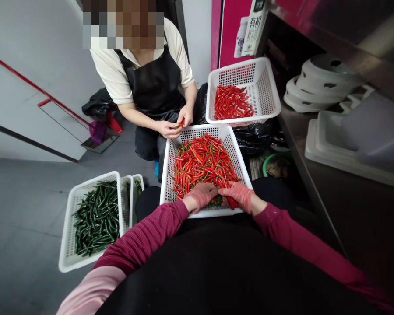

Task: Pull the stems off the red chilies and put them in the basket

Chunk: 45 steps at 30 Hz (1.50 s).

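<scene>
At six o'clock in the basket (167, 179), left hand (202, 194) and right hand (239, 194) meet, apparently stemming chillies (203, 162); grips unclear. Next likely needs pinching.

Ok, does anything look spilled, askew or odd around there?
No spill or damage stands out. Slightly odd: the far basket, holding red chilies, seems perched on black plastic bags rather than a firm surface, so it might tip.
</scene>
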Tool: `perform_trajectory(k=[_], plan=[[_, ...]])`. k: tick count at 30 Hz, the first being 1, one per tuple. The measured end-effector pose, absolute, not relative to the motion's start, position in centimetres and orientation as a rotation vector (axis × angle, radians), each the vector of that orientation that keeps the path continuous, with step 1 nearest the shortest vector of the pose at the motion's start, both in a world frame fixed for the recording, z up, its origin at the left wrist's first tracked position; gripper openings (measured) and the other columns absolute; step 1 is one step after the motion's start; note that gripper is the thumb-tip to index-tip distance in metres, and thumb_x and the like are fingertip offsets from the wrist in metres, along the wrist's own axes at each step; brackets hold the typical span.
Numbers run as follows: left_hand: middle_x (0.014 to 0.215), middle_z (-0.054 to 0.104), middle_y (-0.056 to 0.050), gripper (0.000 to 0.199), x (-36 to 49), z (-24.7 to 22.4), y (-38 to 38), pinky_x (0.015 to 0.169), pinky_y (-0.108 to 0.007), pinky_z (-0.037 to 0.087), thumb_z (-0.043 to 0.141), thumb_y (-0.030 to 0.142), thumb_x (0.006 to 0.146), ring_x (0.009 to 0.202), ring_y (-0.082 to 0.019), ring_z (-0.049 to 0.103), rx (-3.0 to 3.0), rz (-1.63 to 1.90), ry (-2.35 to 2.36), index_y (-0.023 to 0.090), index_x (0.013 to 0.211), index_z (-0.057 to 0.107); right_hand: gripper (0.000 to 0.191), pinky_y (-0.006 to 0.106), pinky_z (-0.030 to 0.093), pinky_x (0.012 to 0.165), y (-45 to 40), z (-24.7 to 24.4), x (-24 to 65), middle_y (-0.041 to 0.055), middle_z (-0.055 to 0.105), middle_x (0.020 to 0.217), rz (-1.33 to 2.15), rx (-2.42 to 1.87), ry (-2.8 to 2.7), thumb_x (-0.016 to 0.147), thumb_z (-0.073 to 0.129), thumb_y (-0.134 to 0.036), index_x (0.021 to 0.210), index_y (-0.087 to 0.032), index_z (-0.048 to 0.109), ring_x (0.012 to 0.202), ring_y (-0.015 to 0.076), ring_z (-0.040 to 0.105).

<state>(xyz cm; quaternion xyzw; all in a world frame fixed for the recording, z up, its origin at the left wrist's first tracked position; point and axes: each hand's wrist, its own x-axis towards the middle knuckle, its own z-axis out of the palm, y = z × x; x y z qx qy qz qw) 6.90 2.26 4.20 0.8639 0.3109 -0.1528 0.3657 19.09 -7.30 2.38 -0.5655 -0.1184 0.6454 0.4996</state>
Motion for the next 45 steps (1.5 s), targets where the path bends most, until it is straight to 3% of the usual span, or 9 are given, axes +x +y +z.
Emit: perform_trajectory(k=[7,10,13,18,23,29,33,36,45], plan=[[0.100,0.061,-0.002,0.029,7.2,3.5,2.3,0.067,-0.027,0.043,0.056,0.020,0.070,0.079,-0.017,0.059,2.512,-0.785,0.666,0.033,0.095,0.065,0.030,0.026,0.052,0.051,-8.0,3.3,21.8,-0.0050,0.057,0.056,1.183,-1.501,-0.299,0.055,0.073,-0.018,0.077,-0.020,0.052,0.044,0.0104,0.054],[0.095,0.062,-0.002,0.024,8.1,3.7,2.6,0.068,-0.026,0.043,0.059,0.023,0.069,0.079,-0.016,0.059,2.527,-0.868,0.503,0.032,0.090,0.065,0.028,0.023,0.050,0.048,-8.4,3.7,22.2,-0.0055,0.057,0.057,1.185,-1.545,-0.413,0.056,0.072,-0.017,0.077,-0.018,0.055,0.043,0.0082,0.052],[0.078,0.062,0.001,0.016,8.5,4.1,2.9,0.064,-0.019,0.042,0.053,0.030,0.077,0.072,-0.011,0.057,2.411,-0.648,0.518,0.027,0.085,0.066,0.028,0.022,0.050,0.048,-8.8,3.8,22.0,-0.0044,0.059,0.059,1.261,-1.541,-0.405,0.054,0.073,-0.017,0.077,-0.017,0.056,0.045,0.0081,0.053],[0.055,0.054,0.002,0.050,7.9,5.4,2.5,0.046,-0.018,0.036,0.026,0.050,0.088,0.046,-0.007,0.047,2.136,-0.191,0.700,0.015,0.086,0.062,0.026,0.019,0.043,0.042,-8.5,3.4,20.7,-0.0025,0.058,0.056,1.547,-1.311,-0.482,0.055,0.073,-0.022,0.073,-0.015,0.055,0.047,0.0095,0.054],[0.083,0.060,-0.006,0.036,9.0,6.7,2.3,0.068,-0.025,0.042,0.032,0.037,0.089,0.079,-0.015,0.056,2.585,-0.017,0.612,0.016,0.090,0.062,0.020,0.019,0.030,0.028,-7.7,3.9,20.6,-0.0034,0.050,0.041,1.592,-1.386,-0.455,0.061,0.068,-0.027,0.064,-0.015,0.052,0.030,0.0078,0.041],[0.106,0.055,-0.011,0.028,11.3,5.3,1.1,0.076,-0.035,0.042,0.044,0.021,0.083,0.095,-0.023,0.055,2.928,-0.324,0.557,0.022,0.107,0.057,0.018,0.023,0.047,0.043,-9.9,6.5,27.0,-0.0007,0.058,0.057,1.199,-1.255,-0.200,0.062,0.069,-0.019,0.072,-0.016,0.055,0.047,0.0112,0.055],[0.097,0.062,-0.013,0.027,14.6,2.9,-1.6,0.075,-0.044,0.044,0.050,0.030,0.079,0.092,-0.029,0.057,2.695,-0.908,0.441,0.016,0.099,0.063,0.026,0.025,0.050,0.049,-11.1,7.9,28.5,0.0011,0.061,0.066,1.129,-1.219,-0.182,0.061,0.069,-0.014,0.083,-0.016,0.058,0.055,0.0135,0.059],[0.098,0.063,-0.014,0.026,16.4,1.9,-2.5,0.075,-0.047,0.043,0.049,0.028,0.079,0.094,-0.032,0.057,2.647,-0.990,0.503,0.013,0.093,0.065,0.027,0.026,0.051,0.051,-11.1,7.6,27.3,0.0000,0.060,0.062,1.215,-1.178,-0.191,0.058,0.071,-0.014,0.080,-0.016,0.057,0.053,0.0133,0.058],[0.058,0.053,0.002,0.038,10.4,5.2,1.9,0.043,-0.018,0.033,0.040,0.047,0.080,0.049,-0.008,0.045,1.910,-0.139,0.786,0.015,0.075,0.060,0.032,0.023,0.048,0.046,-9.3,4.7,23.7,0.0005,0.061,0.062,1.395,-1.293,-0.256,0.054,0.076,-0.019,0.078,-0.015,0.056,0.047,0.0105,0.055]])
